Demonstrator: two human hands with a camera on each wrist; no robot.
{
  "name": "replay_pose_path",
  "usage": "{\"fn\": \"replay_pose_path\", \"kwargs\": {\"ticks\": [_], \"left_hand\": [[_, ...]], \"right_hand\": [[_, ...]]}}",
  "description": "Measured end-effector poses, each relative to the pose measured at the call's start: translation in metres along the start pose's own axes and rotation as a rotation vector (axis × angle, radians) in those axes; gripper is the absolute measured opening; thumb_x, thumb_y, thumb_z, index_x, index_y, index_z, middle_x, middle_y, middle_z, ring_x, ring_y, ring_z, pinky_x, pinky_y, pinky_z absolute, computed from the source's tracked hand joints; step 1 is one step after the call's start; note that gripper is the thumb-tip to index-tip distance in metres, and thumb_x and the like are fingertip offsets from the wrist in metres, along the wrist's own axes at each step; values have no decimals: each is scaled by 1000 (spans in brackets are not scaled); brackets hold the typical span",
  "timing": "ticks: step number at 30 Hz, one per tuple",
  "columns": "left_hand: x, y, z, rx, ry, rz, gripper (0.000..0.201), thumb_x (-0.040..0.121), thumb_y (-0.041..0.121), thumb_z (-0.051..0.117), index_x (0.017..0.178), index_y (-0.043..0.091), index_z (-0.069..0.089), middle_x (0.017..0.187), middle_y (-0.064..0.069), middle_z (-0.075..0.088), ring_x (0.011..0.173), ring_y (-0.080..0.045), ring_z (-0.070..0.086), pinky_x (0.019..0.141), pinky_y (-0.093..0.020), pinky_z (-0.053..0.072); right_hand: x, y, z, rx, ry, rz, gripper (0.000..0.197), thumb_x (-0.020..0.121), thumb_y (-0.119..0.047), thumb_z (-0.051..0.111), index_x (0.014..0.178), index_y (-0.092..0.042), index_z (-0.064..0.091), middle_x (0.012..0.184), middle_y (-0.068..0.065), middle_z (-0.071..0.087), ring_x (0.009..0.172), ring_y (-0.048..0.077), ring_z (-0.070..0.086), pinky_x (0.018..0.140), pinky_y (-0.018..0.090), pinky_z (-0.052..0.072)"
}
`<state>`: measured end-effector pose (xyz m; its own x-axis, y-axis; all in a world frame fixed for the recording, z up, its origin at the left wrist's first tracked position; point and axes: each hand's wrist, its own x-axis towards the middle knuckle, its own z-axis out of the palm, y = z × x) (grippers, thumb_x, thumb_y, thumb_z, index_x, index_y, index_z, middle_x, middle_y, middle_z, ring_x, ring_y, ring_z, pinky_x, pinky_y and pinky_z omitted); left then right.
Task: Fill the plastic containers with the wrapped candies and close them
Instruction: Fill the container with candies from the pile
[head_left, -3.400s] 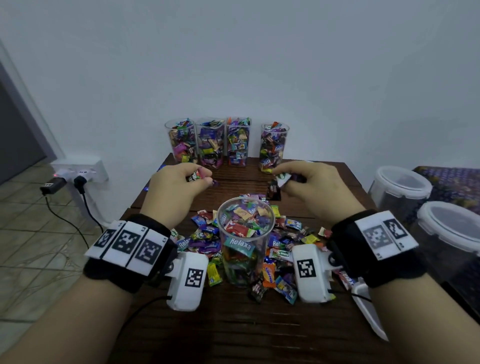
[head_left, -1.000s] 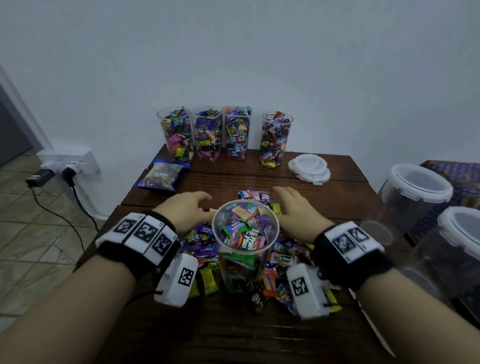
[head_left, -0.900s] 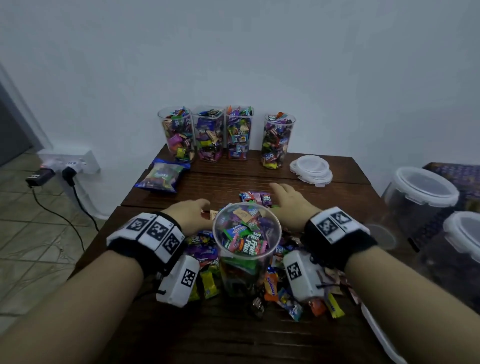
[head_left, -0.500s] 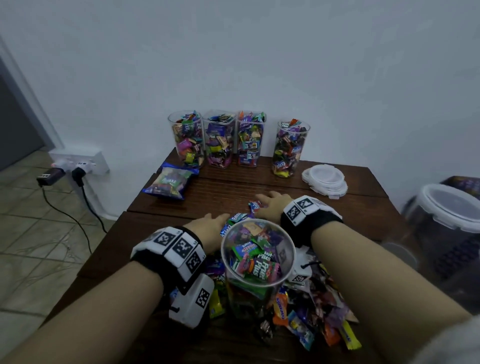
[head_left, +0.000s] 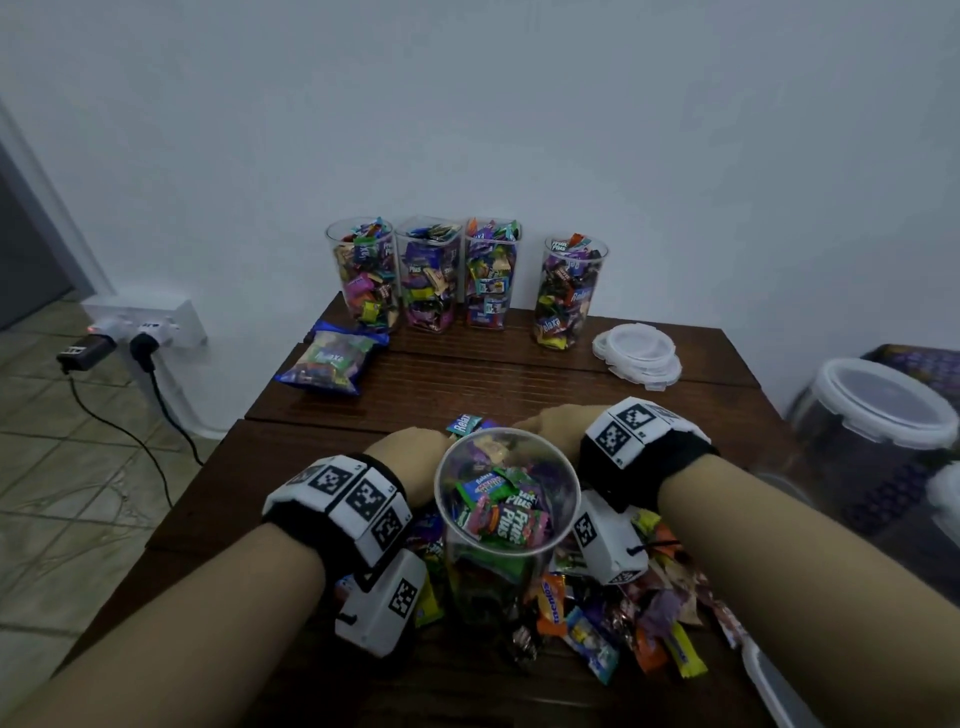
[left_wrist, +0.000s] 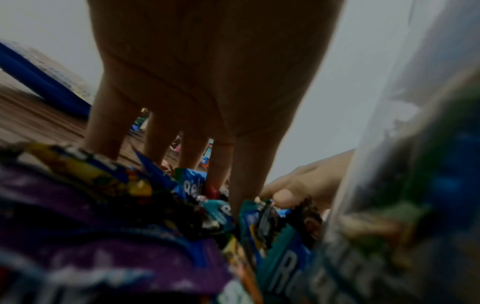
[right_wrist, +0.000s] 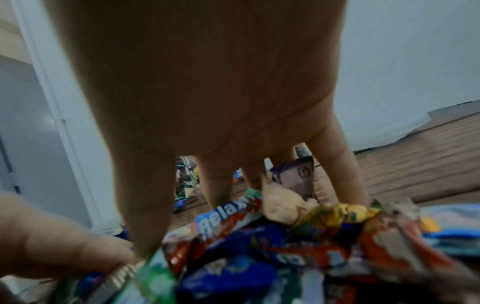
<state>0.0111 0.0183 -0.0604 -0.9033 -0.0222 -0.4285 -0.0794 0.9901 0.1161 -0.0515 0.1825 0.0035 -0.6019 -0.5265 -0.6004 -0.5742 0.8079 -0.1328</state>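
Note:
A clear plastic container (head_left: 506, 499), lidless and filled near its rim with wrapped candies, stands in the middle of the wooden table (head_left: 519, 379). Loose wrapped candies (head_left: 613, 618) lie piled around its base. My left hand (head_left: 415, 449) reaches past its left side and my right hand (head_left: 556, 421) past its right; the container hides the fingertips. In the left wrist view my left hand (left_wrist: 197, 174) spreads straight fingers down onto the candies (left_wrist: 213, 207). In the right wrist view my right hand (right_wrist: 207, 205) does the same on the candy pile (right_wrist: 233, 242). Neither hand holds a candy.
Several filled lidless containers (head_left: 431, 275) line the back edge by the wall. A stack of white lids (head_left: 636, 353) lies at the back right, a blue candy bag (head_left: 332, 358) at the back left. Large lidded tubs (head_left: 878, 415) stand off the table's right side.
Both hands came down from pinching candies above the container to the table. They have since slid forward, behind it, onto the pile. The view moved closer.

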Motion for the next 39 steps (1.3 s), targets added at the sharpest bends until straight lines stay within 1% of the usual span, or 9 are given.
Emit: {"fn": "replay_pose_path", "kwargs": {"ticks": [3,7,13,19,24,29,33,36,39], "left_hand": [[3,-2,3,15,87,4,25,91,34,45,101,23,65,101,0,66,81,-19,58,68,-29,47],[1,0,3,-36,115,-55,22,86,35,49,89,21,66,88,0,65,69,-18,55,60,-27,41],[-18,6,-2,-112,213,-90,21,90,29,52,85,18,69,78,1,59,67,-18,52,61,-26,39],[-42,6,-6,-252,337,-94,23,88,29,59,66,28,57,78,-1,63,72,-19,55,59,-27,40],[-63,8,-11,-478,490,-73,20,86,34,67,69,24,61,71,6,61,80,-19,60,64,-27,40],[-77,13,-19,-609,597,-76,20,84,31,71,85,11,71,109,-8,67,104,-23,60,86,-33,48],[-84,14,-23,-667,677,-42,13,83,27,70,76,17,66,113,-9,67,105,-20,60,74,-23,37],[-89,16,-27,-670,713,-23,10,83,25,70,76,19,65,106,-7,69,94,-14,58,68,-23,32],[-92,17,-31,-675,742,-12,8,83,24,70,79,18,66,100,-6,69,87,-13,56,67,-25,33]], "right_hand": [[-7,5,2,22,-17,-31,38,91,-36,58,125,-20,58,116,6,63,103,24,56,89,34,45],[-9,7,10,-57,60,-1,24,89,-30,62,107,-14,66,74,-2,52,81,19,49,70,29,40],[-22,13,16,-45,206,7,21,91,-16,57,106,-5,68,106,11,67,83,19,53,72,30,43],[-35,21,20,81,329,-15,27,92,-21,59,116,-14,68,113,7,66,103,21,58,78,28,45],[-47,25,22,225,420,-34,24,91,-19,59,111,-12,69,113,5,65,93,17,56,83,27,47],[-57,28,23,345,473,-39,14,89,-19,62,97,-11,70,95,7,63,86,19,59,86,36,53],[-69,30,22,442,523,-61,8,89,-17,63,83,-14,65,88,11,64,84,30,66,81,40,56],[-78,29,20,484,567,-78,9,90,-15,62,86,-9,67,87,10,64,79,22,63,74,32,57],[-86,25,18,476,637,-99,11,91,-15,60,91,-8,68,87,6,62,72,11,57,61,14,49]]}}
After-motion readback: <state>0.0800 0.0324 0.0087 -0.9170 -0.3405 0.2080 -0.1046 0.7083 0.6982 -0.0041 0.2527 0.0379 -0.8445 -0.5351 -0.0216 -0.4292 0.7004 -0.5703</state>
